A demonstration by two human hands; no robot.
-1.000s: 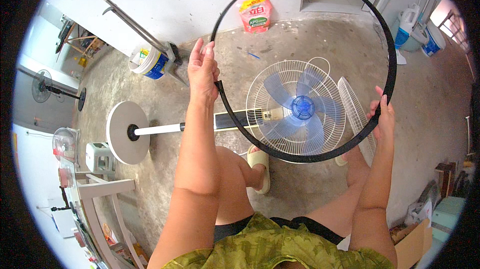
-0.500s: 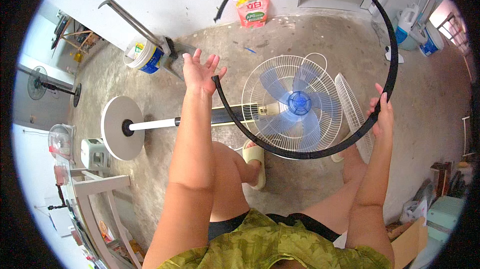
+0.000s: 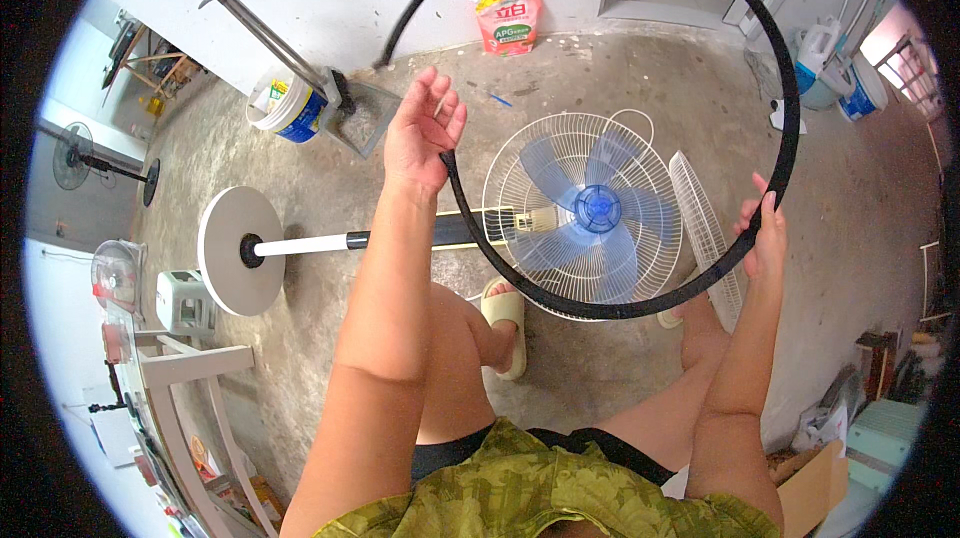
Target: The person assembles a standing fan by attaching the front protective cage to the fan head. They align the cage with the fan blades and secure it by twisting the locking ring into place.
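Observation:
A black hoop with a gap in it (image 3: 640,310) hangs in front of me over the fan, its far side passing beyond the top of the view. My right hand (image 3: 765,233) grips its right side, fingers behind and thumb in front. Palm up, my left hand (image 3: 428,133) has loosely curled fingers and holds nothing. One hoop end is against or just beside its heel; whether they touch I cannot tell. The other end points down farther off. Below lies a floor fan (image 3: 598,208) with blue blades and a white rear grille, its pole and round white base (image 3: 240,250) stretching left.
A loose white grille (image 3: 695,208) leans by my right foot. A pink detergent pouch (image 3: 508,23) stands at the far wall. At the left are a bucket (image 3: 290,108), a dustpan (image 3: 365,123), a stool (image 3: 185,300) and a white table (image 3: 195,366).
My left hand has shifted slightly right and its fingers have curled more. The hoop's far free end has swung left and down. My right hand keeps its grip.

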